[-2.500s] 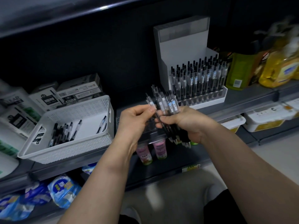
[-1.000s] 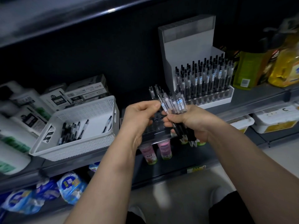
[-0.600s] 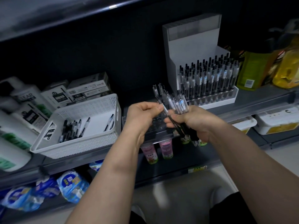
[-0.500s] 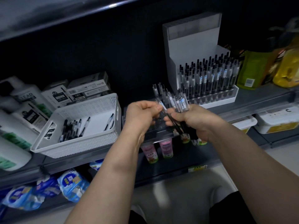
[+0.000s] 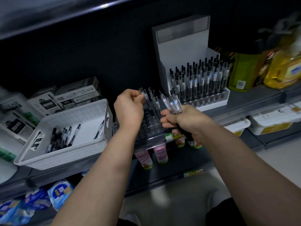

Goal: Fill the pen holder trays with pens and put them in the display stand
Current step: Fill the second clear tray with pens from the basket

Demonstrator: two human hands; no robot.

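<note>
**Q:** Clear plastic pen holder tray (image 5: 151,128), the one with rows of round holes. Where is it?

**Me:** On the edge of the grey metal shelf (image 5: 244,108), under both my hands. Most of the holes I can see look empty.

**Q:** What changed?

**Me:** Half a second ago my left hand (image 5: 128,108) was at the bundle, working one pen loose. Now it has come away and sits above the tray's back-left part. Its thumb and fingers pinch a single clear-barrelled black pen (image 5: 143,93) near the top.

**Q:** Right hand?

**Me:** My right hand (image 5: 184,121) is fisted round the bundle of clear black pens (image 5: 172,103) over the tray's right end, same as before.

**Q:** Meaning?

**Me:** One pen is separated, so I judge that seating it in a hole comes next. A few pens stand between my hands. I can't tell if they are seated or part of the bundle.

**Q:** Rest?

**Me:** A white cardboard display stand (image 5: 182,46) sits behind and to the right of the tray. It already holds one full white tray of pens (image 5: 211,106). A white perforated plastic basket (image 5: 73,111) sits left of the tray with loose black pens (image 5: 61,139) in it. There's plenty left, because this tray has to be filled before it goes in the stand.
</note>
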